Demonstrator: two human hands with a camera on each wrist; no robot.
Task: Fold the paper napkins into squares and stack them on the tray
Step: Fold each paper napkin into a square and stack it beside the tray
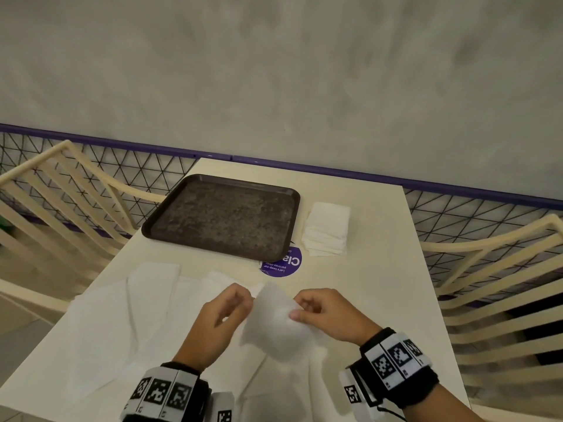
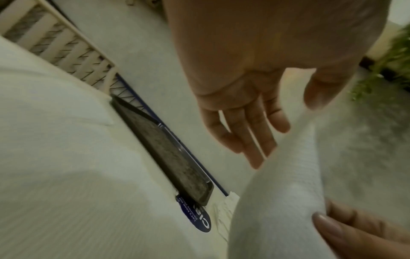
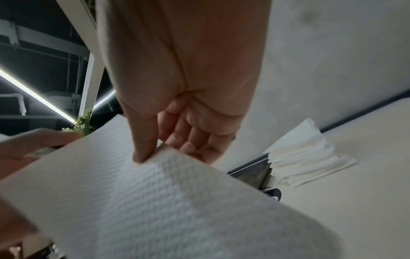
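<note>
**Napkin held between both hands above the table; tray bare**

Left of frame, head view: several unfolded white napkins (image 1: 122, 306) lie spread and overlapping on the cream table (image 1: 374, 287), reaching from the left edge toward the centre foreground.

Lower centre: the left hand (image 1: 224, 315) is raised over the spread sheets, at the left edge of a single white napkin (image 1: 274, 321). In the head view its fingers are curled inward. In the left wrist view the four fingers (image 2: 250, 133) are nearly straight and close together, tips at the sheet's edge, thumb apart on the other side. Whether finger and thumb actually clamp the paper cannot be told from these views.

Just right of it, the right hand (image 1: 327, 315) grips the right edge of the same sheet. In the right wrist view the thumb (image 3: 142, 140) presses on the textured top face, with the curled fingers (image 3: 195, 142) behind the edge: a pinch. The napkin bows upward between the two hands, clear of the table.

Upper centre: a dark rectangular tray (image 1: 146, 228) sits flat on the table with nothing in it. Its near right corner overlaps a round purple sticker (image 1: 281, 266).

Right of the tray, close to it but not touching: a stack of folded white napkins (image 1: 327, 229), square in outline, edges slightly uneven.

Far left and far right: cream slatted chairs (image 1: 502, 284) stand at the table's sides.
</note>
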